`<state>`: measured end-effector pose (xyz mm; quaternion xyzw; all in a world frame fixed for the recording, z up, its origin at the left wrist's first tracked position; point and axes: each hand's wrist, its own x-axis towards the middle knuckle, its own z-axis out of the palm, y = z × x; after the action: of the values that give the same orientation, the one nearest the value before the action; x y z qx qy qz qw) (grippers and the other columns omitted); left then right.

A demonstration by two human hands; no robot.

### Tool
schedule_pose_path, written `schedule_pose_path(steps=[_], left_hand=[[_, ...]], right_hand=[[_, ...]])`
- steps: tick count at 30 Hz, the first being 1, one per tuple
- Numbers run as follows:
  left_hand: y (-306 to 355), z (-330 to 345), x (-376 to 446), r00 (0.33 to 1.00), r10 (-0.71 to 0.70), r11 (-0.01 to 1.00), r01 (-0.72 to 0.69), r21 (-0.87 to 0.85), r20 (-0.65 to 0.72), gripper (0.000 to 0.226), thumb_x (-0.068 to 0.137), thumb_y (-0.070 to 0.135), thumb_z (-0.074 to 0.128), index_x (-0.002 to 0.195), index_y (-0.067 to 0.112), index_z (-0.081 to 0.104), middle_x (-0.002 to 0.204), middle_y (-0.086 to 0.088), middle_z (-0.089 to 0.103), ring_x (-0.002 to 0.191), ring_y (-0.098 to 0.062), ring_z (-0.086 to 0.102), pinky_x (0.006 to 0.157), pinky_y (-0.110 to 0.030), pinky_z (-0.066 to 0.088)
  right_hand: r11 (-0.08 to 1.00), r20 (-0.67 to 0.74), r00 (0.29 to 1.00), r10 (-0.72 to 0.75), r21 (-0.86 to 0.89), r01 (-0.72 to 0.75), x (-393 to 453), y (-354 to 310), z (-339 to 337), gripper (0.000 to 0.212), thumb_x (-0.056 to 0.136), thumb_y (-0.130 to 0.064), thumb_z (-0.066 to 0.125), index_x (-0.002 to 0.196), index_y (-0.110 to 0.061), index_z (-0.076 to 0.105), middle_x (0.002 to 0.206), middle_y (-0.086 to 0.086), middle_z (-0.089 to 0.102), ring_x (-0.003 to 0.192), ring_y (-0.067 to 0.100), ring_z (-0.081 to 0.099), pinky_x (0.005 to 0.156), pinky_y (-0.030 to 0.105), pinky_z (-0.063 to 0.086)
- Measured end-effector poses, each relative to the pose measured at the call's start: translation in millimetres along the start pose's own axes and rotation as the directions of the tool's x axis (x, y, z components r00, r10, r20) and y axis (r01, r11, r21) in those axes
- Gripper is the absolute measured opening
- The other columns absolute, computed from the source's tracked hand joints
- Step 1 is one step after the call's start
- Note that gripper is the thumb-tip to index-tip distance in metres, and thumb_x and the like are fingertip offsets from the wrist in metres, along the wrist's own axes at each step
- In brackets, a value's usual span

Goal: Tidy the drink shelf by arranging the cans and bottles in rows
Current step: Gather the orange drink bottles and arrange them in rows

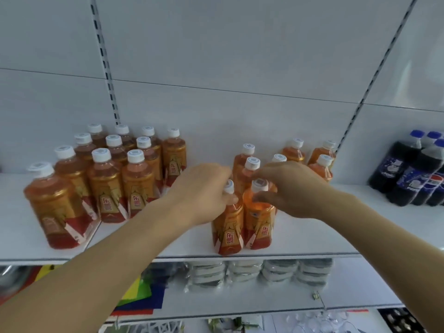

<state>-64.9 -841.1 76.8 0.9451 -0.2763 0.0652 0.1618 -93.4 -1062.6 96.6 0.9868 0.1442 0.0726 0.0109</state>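
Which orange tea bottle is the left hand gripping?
The front-left bottle of the right-hand cluster, at the shelf's edge; the left hand grips its neck.

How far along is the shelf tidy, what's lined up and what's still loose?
Done: the left block of tea bottles stands in neat rows. In hand: the left hand and right hand each grip the neck of a front bottle, left one and right one, side by side at the shelf edge. Left: the bottles behind them still stand unevenly spaced. The cola bottles are untouched.
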Motion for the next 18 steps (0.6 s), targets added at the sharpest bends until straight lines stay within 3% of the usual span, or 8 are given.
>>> schedule_pose_path(steps=[3, 8, 13, 18], left_hand=[[-24, -19, -19, 1.0, -0.022, 0.999, 0.022, 0.033, 0.014, 0.023, 0.094, 0.05, 0.074, 0.092, 0.03, 0.063, 0.089, 0.009, 0.067, 0.086, -0.014, 0.063, 0.07, -0.035, 0.048], [-86, -48, -51, 0.998, -0.058, 0.993, 0.057, 0.102, 0.005, 0.035, 0.095, 0.054, 0.069, 0.124, 0.034, 0.069, 0.115, 0.01, 0.072, 0.102, -0.013, 0.065, 0.082, -0.037, 0.054], [-151, -68, -69, 0.997, -0.072, 0.99, 0.073, 0.123, -0.008, 0.049, 0.094, 0.059, 0.067, 0.14, 0.046, 0.06, 0.109, 0.009, 0.069, 0.106, -0.017, 0.064, 0.081, -0.038, 0.051], [-193, -79, -75, 0.998, -0.051, 0.992, 0.055, 0.117, -0.034, 0.037, 0.091, 0.056, 0.073, 0.124, 0.04, 0.07, 0.101, 0.005, 0.06, 0.102, -0.019, 0.057, 0.087, -0.042, 0.052]], right_hand=[[0.999, -0.028, 0.999, -0.042, 0.014, 0.042, 15, -28, 2, 0.05, 0.099, -0.057, 0.065, 0.141, -0.032, 0.063, 0.135, -0.008, 0.069, 0.119, 0.016, 0.062, 0.095, 0.039, 0.054], [0.991, -0.061, 0.993, -0.105, 0.079, 0.11, 46, -82, 10, 0.047, 0.099, -0.06, 0.062, 0.138, -0.033, 0.065, 0.129, -0.01, 0.07, 0.119, 0.013, 0.057, 0.099, 0.04, 0.053], [0.984, -0.082, 0.986, -0.146, 0.092, 0.154, 79, -144, 14, 0.045, 0.098, -0.061, 0.063, 0.132, -0.032, 0.067, 0.122, -0.01, 0.069, 0.117, 0.014, 0.057, 0.095, 0.042, 0.053], [0.987, -0.094, 0.987, -0.127, 0.087, 0.135, 105, -187, 20, 0.04, 0.097, -0.059, 0.064, 0.123, -0.028, 0.069, 0.111, -0.01, 0.068, 0.111, 0.018, 0.056, 0.091, 0.043, 0.052]])
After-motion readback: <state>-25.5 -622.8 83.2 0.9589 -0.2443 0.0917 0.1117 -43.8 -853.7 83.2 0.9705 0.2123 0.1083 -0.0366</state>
